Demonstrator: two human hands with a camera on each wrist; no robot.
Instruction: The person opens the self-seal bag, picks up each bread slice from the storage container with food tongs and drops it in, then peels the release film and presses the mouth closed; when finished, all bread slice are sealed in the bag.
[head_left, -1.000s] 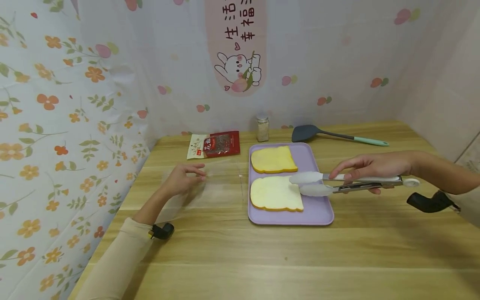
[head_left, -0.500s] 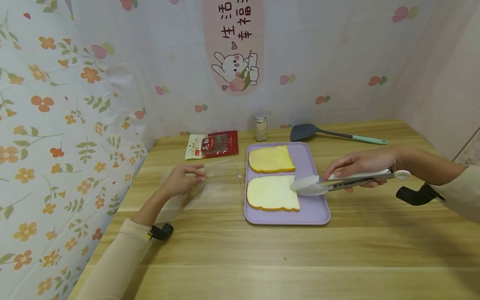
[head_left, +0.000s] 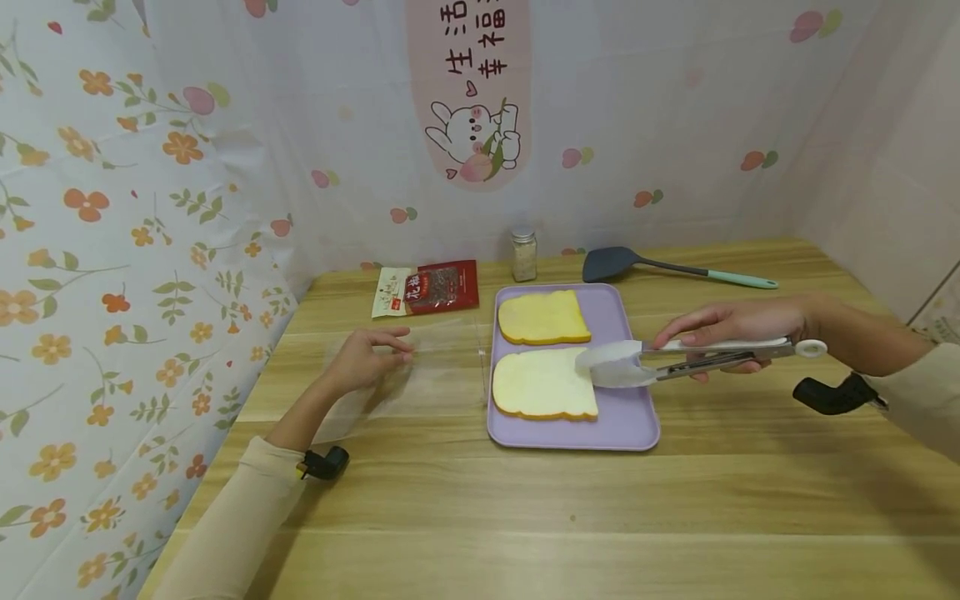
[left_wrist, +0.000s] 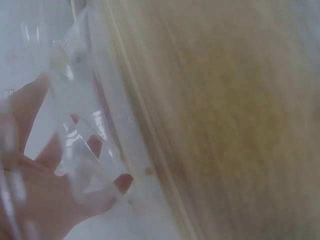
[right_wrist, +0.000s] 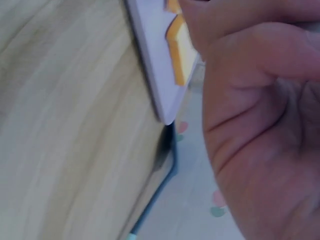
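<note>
In the head view my right hand (head_left: 735,329) grips silver tongs (head_left: 697,354) with white tips. The tips stand slightly apart and overlap the right edge of the near bread slice (head_left: 543,383). A yellower slice (head_left: 540,318) lies behind it on the same lilac tray (head_left: 630,417). My left hand (head_left: 367,358) is at a clear plastic bag (head_left: 446,367) left of the tray. In the left wrist view, its fingers (left_wrist: 31,107) are spread, with clear film across them. My right palm (right_wrist: 260,125) fills much of the right wrist view, where the tongs are mostly hidden.
Behind the tray stand a small glass jar (head_left: 523,254) with a metal lid and a red-and-cream spice packet (head_left: 427,288). A dark spatula (head_left: 660,265) with a mint handle lies at the back right. Patterned cloth (head_left: 337,125) hangs at the back and left of the wooden table (head_left: 465,517).
The tongs have moved left onto the near slice's right edge; their tips drew together, then parted a little. My left hand holds its place at the bag.
</note>
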